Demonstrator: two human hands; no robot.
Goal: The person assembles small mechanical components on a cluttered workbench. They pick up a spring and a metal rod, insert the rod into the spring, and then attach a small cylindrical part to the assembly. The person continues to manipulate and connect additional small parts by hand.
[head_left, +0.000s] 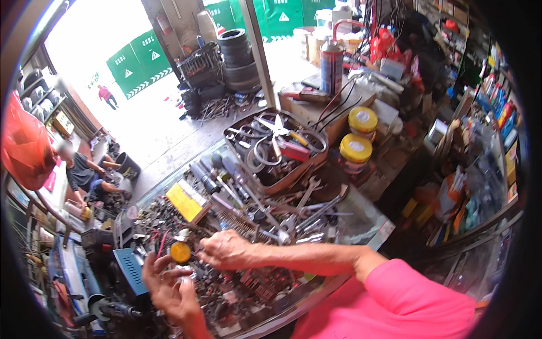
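Over the workbench (361, 217), which is strewn with small metal parts, my right hand (228, 250) reaches in from the right. Its fingers are closed together, and whatever they pinch is too small to make out. My left hand (175, 294) is raised at the near left with thumb and fingers curved and apart; no held thing shows in it. A round orange-yellow cap (180, 252) lies between the two hands. Beside my left hand stands a blue slotted case (129, 271). A yellow box (187, 202) sits just beyond my right hand, next to screwdrivers and wrenches (309, 191).
A tray (282, 182) of pliers and clamps stands farther back, near two yellow-lidded tubs (355, 148) and a spray can (331, 68). Another person (87, 172) sits low at the left. Stacked tires (237, 62) stand by the doorway. Shelves line the right.
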